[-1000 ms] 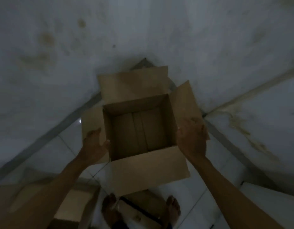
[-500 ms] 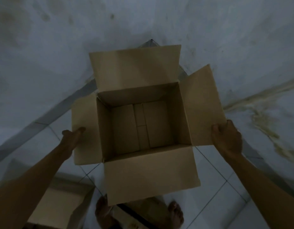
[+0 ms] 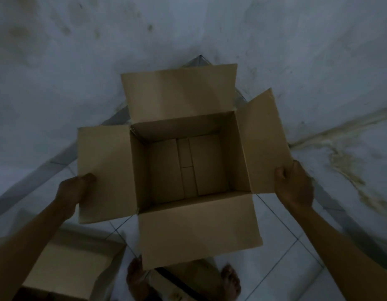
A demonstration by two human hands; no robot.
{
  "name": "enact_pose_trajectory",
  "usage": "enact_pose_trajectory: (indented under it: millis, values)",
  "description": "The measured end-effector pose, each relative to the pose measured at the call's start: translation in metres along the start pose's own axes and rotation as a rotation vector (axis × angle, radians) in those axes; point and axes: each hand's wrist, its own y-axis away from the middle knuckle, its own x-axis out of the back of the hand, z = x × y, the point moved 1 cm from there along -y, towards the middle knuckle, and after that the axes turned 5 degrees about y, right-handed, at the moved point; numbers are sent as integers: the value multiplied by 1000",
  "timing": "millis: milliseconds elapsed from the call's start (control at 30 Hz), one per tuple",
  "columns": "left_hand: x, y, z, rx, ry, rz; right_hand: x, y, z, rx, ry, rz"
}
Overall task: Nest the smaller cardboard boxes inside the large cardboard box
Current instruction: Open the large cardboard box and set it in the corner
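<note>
Nearest, a smaller cardboard box (image 3: 64, 266) waits on the floor (image 3: 292, 257) at lower left. Beyond it, the left hand (image 3: 74, 190) and right hand (image 3: 294, 185) now grip the side flaps of the large cardboard box (image 3: 183, 166), spread wider than a second ago, its empty mouth ready for nesting.

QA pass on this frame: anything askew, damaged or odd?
Nothing stands out. The large cardboard box is open and empty, all four flaps folded out, with no tears visible. The left hand and right hand grip the side flaps. Another box sits at lower left. Wall stains are only background.
</note>
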Motion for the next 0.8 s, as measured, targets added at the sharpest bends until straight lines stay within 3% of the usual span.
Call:
enact_pose_trajectory:
  millis: [167, 300, 433, 800]
  values:
    - [18, 14, 11, -168, 107, -152, 0, 10, 4, 86, -79, -10]
    - [12, 40, 35, -326, 85, -121, 1, 25, 3, 97, -136, -17]
    - [5, 63, 65, -462, -89, -38, 7, 51, 10, 40, -148, 25]
    - [-24, 127, 113, -737, -223, -122, 38, 124, 67, -172, -234, 146]
